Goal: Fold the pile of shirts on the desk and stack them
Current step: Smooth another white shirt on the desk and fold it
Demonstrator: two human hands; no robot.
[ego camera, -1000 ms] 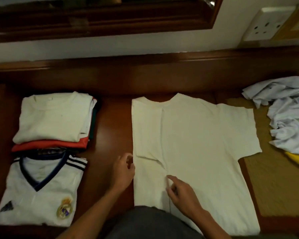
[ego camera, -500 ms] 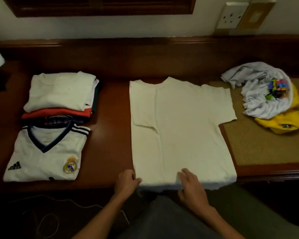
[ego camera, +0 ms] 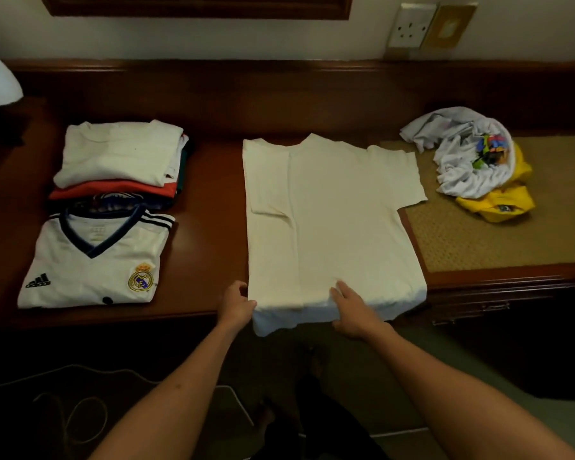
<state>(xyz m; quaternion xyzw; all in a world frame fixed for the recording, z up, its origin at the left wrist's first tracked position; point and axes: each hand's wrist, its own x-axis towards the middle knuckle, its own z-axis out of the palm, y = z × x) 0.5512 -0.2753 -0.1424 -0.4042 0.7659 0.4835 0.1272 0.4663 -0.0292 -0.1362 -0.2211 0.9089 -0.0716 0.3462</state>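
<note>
Both hands sit at the near edge of the desk (ego camera: 210,227), on the hem of the cream shirt (ego camera: 332,220) that lies flat mid-desk with its left side folded in. The left hand (ego camera: 235,305) curls its fingers round the hem's corner, gripping it. The right hand (ego camera: 354,310) lies on the hem, fingers fairly straight; whether the thumb pinches underneath is hard to tell. Folded shirts (ego camera: 113,161) sit stacked far left, a white football jersey (ego camera: 93,267) in front, and the unfolded pile (ego camera: 472,161) waits right.
</note>
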